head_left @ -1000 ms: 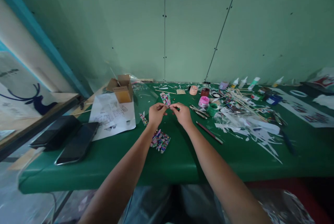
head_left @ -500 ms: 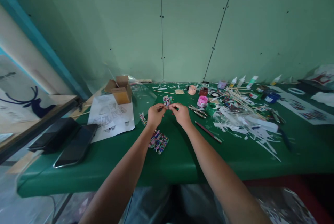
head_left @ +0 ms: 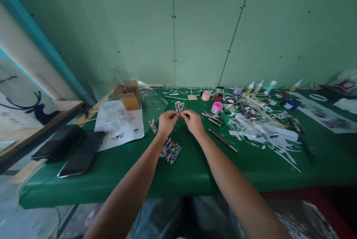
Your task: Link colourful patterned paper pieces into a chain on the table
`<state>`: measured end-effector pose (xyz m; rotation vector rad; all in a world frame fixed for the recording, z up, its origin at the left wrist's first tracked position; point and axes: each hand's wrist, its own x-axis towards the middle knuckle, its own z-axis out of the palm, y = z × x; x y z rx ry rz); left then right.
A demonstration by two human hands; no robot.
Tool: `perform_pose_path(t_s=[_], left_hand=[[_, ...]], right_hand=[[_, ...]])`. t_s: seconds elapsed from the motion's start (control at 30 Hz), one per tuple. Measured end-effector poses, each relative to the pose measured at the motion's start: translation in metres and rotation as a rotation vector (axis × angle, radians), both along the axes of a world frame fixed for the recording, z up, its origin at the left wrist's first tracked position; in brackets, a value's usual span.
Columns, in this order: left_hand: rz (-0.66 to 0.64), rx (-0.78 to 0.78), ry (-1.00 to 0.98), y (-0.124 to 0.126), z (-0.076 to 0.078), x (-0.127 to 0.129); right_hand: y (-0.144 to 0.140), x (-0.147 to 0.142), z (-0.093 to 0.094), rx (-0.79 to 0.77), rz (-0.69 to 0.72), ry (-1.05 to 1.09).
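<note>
Between my two hands, a small multicoloured patterned piece [head_left: 179, 106] is held up just above the table. My left hand [head_left: 168, 122] pinches its lower left edge between thumb and fingers. On the other side my right hand [head_left: 193, 121] is closed in a pinch at its lower right edge. The fingertips nearly meet and hide the bottom of the piece. Below my left wrist lies a larger patch of similar multicoloured bits [head_left: 171, 150], partly covered by the forearm. A narrow multicoloured strip [head_left: 153, 127] rests to the left of my left hand.
Paint jars, such as a pink one [head_left: 216, 107], pliers [head_left: 212, 119] and a dark red pencil [head_left: 222, 140] lie to the right. Beyond them spreads a heap of white paper scraps [head_left: 267, 131] and sticks. Leftward are a cardboard box [head_left: 131, 97], printed sheets [head_left: 118, 135] and a phone [head_left: 82, 154].
The small patterned piece has tilted slightly between my fingertips, showing a bit more of its face. Both hands stay nearly in place; the whole view has shifted very slightly.
</note>
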<state>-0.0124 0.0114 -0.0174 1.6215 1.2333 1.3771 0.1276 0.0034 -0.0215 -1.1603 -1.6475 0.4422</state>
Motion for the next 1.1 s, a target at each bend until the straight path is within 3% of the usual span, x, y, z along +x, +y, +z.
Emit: perform_pose_path(t_s=[0.1, 0.17, 0.3, 0.37, 0.47, 0.53, 0.67, 0.77, 0.93, 1.1], left_hand=[[-0.016, 0.011, 0.008, 0.0, 0.001, 0.0], [-0.028, 0.005, 0.0, 0.0, 0.001, 0.001], [-0.073, 0.029, 0.075, -0.001, 0.002, -0.003], [-0.019, 0.078, 0.187, -0.002, 0.007, -0.011], [0.222, 0.121, 0.396, -0.005, 0.017, -0.029], [0.349, 0.07, 0.548, -0.006, 0.02, -0.041], [0.336, -0.098, 0.88, -0.007, 0.016, -0.05], [0.288, -0.104, 0.98, -0.01, 0.009, -0.045], [0.248, -0.102, 0.941, -0.009, 0.0, -0.035], [0.159, -0.077, 0.595, 0.003, -0.001, -0.03]], right_hand=[[0.001, -0.001, -0.001, 0.051, -0.026, -0.025], [0.002, -0.002, -0.001, 0.022, -0.034, 0.09], [0.003, -0.002, 0.001, -0.213, 0.119, 0.374], [0.003, -0.001, 0.002, -0.292, 0.19, 0.404], [0.002, 0.001, 0.004, -0.266, 0.122, 0.414], [0.002, 0.003, 0.005, -0.265, 0.088, 0.438], [0.003, 0.002, 0.002, -0.335, 0.135, 0.464], [0.004, 0.0, -0.002, -0.363, 0.172, 0.454], [0.003, -0.001, -0.004, -0.458, 0.162, 0.514], [0.002, 0.003, 0.001, -0.502, 0.191, 0.663]])
